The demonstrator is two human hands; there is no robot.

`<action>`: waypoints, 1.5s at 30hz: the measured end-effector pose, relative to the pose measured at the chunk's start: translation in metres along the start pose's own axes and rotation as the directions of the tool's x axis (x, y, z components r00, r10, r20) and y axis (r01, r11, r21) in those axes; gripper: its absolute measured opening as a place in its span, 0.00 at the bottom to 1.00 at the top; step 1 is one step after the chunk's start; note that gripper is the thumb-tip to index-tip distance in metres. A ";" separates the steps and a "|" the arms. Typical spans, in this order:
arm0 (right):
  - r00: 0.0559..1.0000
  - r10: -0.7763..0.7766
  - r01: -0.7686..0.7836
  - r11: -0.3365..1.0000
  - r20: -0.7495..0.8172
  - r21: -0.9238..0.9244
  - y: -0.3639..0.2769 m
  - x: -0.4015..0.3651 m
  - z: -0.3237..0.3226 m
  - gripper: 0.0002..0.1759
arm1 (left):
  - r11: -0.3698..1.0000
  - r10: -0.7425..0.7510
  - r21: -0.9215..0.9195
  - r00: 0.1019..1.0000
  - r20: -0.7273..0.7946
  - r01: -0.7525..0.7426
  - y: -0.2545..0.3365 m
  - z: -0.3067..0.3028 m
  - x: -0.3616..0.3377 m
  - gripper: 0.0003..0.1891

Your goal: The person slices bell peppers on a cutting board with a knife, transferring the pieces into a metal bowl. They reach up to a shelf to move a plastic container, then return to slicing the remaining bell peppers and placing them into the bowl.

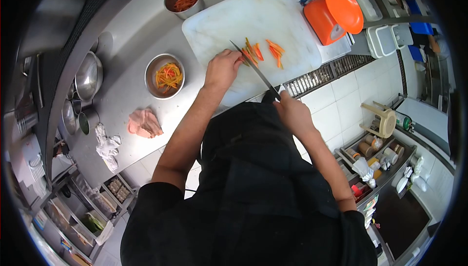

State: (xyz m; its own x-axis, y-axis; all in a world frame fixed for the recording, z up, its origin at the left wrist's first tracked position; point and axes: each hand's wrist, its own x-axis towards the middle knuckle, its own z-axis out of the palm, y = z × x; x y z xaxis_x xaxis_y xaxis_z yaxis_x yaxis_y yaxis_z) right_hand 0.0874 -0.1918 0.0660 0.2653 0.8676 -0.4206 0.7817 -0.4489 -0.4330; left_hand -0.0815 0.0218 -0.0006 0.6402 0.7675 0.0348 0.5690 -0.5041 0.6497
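My right hand [295,115] is wrapped round the handle of a kitchen knife [262,77]. The blade slants up and left across the white cutting board [229,17]. Close against the blade, my left hand [223,68] has its fingers curled down on a piece of bell pepper, mostly hidden under the fingertips. Cut pepper strips [252,51] in orange and yellow-green lie just beyond the blade. A second small group of orange pepper strips [276,51] lies to the right on the board.
Left of the board stands a steel bowl [148,83] of pepper strips. A steel container [196,9] of orange shreds is behind. A pink cloth [145,123] and a white cloth [107,146] lie on the steel counter [122,105]. An orange scale [324,20] stands at the right.
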 end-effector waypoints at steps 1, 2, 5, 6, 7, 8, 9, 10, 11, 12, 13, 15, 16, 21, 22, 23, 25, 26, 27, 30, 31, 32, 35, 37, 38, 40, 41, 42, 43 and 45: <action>1.000 0.005 -0.005 1.000 0.008 -0.014 0.000 -0.007 -0.004 0.16 | 1.000 -0.003 0.004 1.000 0.001 0.003 -0.001 0.000 -0.001 0.09; 0.999 0.018 -0.017 1.000 0.030 -0.023 0.001 -0.014 -0.006 0.16 | 1.000 -0.007 0.007 1.000 0.004 0.007 -0.002 0.000 -0.002 0.09; 0.997 0.049 -0.046 0.998 0.064 -0.043 0.004 -0.018 -0.003 0.16 | 1.000 -0.005 -0.009 1.000 -0.008 0.005 -0.002 0.001 -0.003 0.08; 0.997 0.055 -0.052 0.998 0.059 -0.042 0.008 -0.015 0.010 0.16 | 1.000 -0.005 -0.013 1.000 -0.011 0.005 -0.003 0.003 -0.004 0.07; 0.997 0.061 -0.059 0.997 0.051 -0.039 0.007 -0.013 0.017 0.16 | 1.000 -0.004 -0.016 1.000 -0.014 0.004 -0.004 0.004 -0.005 0.07; 0.998 0.043 -0.042 0.999 0.044 -0.028 0.008 -0.008 0.020 0.16 | 1.000 0.002 -0.017 1.000 -0.020 -0.002 -0.004 0.005 -0.004 0.07; 0.999 0.024 -0.024 1.000 0.032 -0.015 0.008 -0.003 0.021 0.16 | 1.000 0.006 -0.017 1.000 -0.021 -0.006 -0.004 0.005 -0.004 0.07; 1.000 0.004 -0.004 1.000 0.018 0.000 0.005 0.002 0.020 0.17 | 1.000 0.012 -0.015 1.000 -0.023 -0.012 -0.004 0.004 -0.004 0.07; 1.000 -0.003 0.004 1.000 0.020 -0.022 0.003 0.003 0.016 0.16 | 1.000 0.020 -0.012 1.000 -0.022 -0.020 -0.004 0.003 -0.004 0.07; 1.000 -0.006 0.007 0.999 0.022 -0.043 0.002 0.001 0.008 0.15 | 1.000 0.006 -0.001 1.000 -0.015 -0.006 -0.003 0.001 -0.004 0.07; 1.000 -0.007 0.008 0.998 0.024 -0.066 0.000 0.000 0.001 0.15 | 1.000 -0.008 0.007 1.000 -0.007 0.008 -0.002 0.001 -0.005 0.07; 0.999 0.013 -0.010 0.998 0.038 -0.064 -0.002 -0.008 -0.008 0.15 | 1.000 -0.027 0.005 1.000 -0.007 0.027 -0.001 0.002 -0.003 0.07; 0.999 0.018 -0.016 0.998 0.046 -0.062 -0.003 -0.012 -0.010 0.15 | 0.999 -0.033 -0.002 0.999 -0.011 0.033 -0.002 0.002 -0.004 0.07; 0.999 0.009 -0.007 0.999 0.031 -0.042 0.008 -0.010 0.016 0.15 | 1.000 -0.003 0.009 0.999 -0.050 0.004 -0.005 0.006 -0.009 0.07; 1.000 -0.001 0.002 0.999 0.023 -0.032 0.008 -0.004 0.022 0.15 | 1.000 0.003 0.011 0.999 -0.053 -0.003 -0.004 0.007 -0.009 0.07; 1.000 -0.012 0.012 1.000 0.011 -0.024 0.009 0.000 0.024 0.16 | 1.000 0.013 0.014 0.998 -0.059 -0.012 -0.003 0.006 -0.007 0.07; 1.000 -0.028 0.028 0.999 0.001 -0.016 0.008 0.002 0.019 0.16 | 1.000 0.021 0.020 0.999 -0.050 -0.020 -0.004 0.004 -0.005 0.07; 1.000 -0.029 0.029 1.000 -0.003 -0.010 0.006 0.000 0.014 0.16 | 0.999 0.026 0.021 0.999 -0.040 -0.025 -0.004 0.004 -0.005 0.06; 1.000 -0.014 0.014 1.000 0.013 0.004 0.004 -0.002 0.009 0.16 | 1.000 0.014 0.022 0.999 -0.031 -0.013 -0.004 0.005 -0.005 0.06; 0.998 0.016 -0.017 1.000 0.060 0.023 -0.002 -0.011 -0.005 0.15 | 0.999 -0.018 0.026 1.000 -0.021 0.019 -0.002 0.004 -0.006 0.06; 0.997 0.023 -0.025 1.000 0.067 0.018 -0.003 -0.014 -0.007 0.16 | 1.000 -0.015 0.027 1.000 -0.025 0.016 -0.003 0.004 -0.007 0.06; 0.997 0.031 -0.032 0.999 0.074 0.011 -0.003 -0.016 -0.009 0.16 | 1.000 -0.012 0.028 0.999 -0.030 0.013 -0.003 0.005 -0.006 0.06; 0.996 0.028 -0.033 0.998 0.083 0.059 0.002 -0.014 0.000 0.16 | 1.000 0.006 0.026 0.998 -0.057 -0.004 -0.004 0.007 -0.007 0.06; 0.999 -0.044 0.041 0.994 0.023 0.104 0.008 -0.007 0.015 0.16 | 1.000 0.020 0.020 0.997 -0.075 -0.019 -0.007 0.008 -0.008 0.06; 0.997 -0.077 0.077 0.989 -0.011 0.125 0.010 -0.004 0.021 0.16 | 0.999 0.032 0.018 0.996 -0.084 -0.030 -0.007 0.009 -0.008 0.05; 0.998 -0.064 0.063 0.987 0.008 0.146 0.014 0.004 0.024 0.17 | 0.999 0.029 0.024 0.998 -0.058 -0.028 -0.005 0.007 -0.007 0.05; 0.998 -0.059 0.056 0.986 0.016 0.159 0.014 0.007 0.024 0.17 | 0.999 0.029 0.030 0.999 -0.043 -0.028 -0.005 0.005 -0.006 0.05; 0.998 -0.055 0.049 0.978 0.024 0.201 0.016 0.007 0.023 0.18 | 0.999 0.027 0.037 0.999 -0.035 -0.026 -0.004 0.005 -0.005 0.05; 0.998 -0.048 0.039 0.970 0.031 0.242 0.016 0.006 0.018 0.18 | 0.999 0.026 0.041 0.999 -0.027 -0.024 -0.003 0.005 -0.004 0.05; 0.999 -0.020 0.007 0.955 0.044 0.296 0.020 0.001 0.013 0.19 | 0.998 0.062 0.026 0.998 -0.019 -0.061 0.000 0.009 -0.001 0.05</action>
State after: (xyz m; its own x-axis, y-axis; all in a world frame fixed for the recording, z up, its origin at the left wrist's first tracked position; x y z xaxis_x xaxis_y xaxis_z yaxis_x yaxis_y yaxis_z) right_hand 0.0963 -0.2024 0.0464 0.2244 0.8664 -0.4461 0.5809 -0.4865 -0.6526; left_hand -0.0780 0.0174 -0.0076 0.6643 0.7421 0.0894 0.5419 -0.5605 0.6262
